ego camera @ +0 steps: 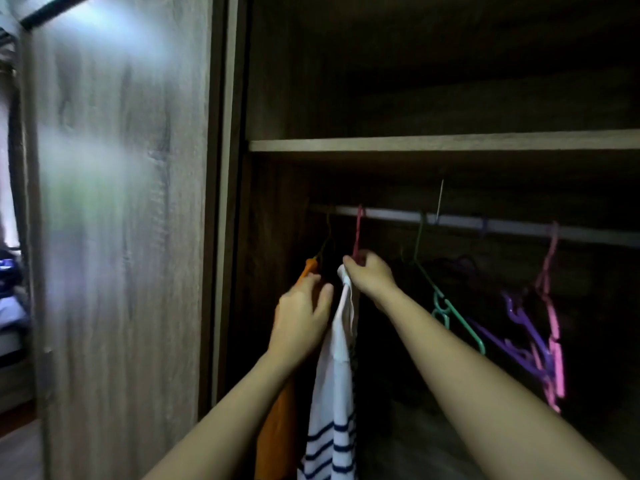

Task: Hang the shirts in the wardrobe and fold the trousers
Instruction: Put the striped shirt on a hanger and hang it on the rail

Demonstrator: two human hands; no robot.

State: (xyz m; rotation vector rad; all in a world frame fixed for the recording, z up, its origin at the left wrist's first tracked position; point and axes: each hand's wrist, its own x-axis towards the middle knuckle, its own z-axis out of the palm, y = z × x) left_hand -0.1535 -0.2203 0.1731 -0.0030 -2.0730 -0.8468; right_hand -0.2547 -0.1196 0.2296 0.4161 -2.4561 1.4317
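The right hand (369,273) grips the pink hanger (357,233) on the rail (485,225), seating the striped shirt (337,375); the left hand (301,317), fingers loose, parts the orange shirt (277,438) leftward for room.

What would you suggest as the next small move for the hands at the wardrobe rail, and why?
Probably let go. The pink hanger carrying the white striped shirt already hooks over the rail, with the right hand gripping its neck and the left hand against the orange shirt beside it.

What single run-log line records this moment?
step: hanging white navy-striped shirt | right hand: grips pink plastic hanger on metal rail | left hand: open, beside orange garment
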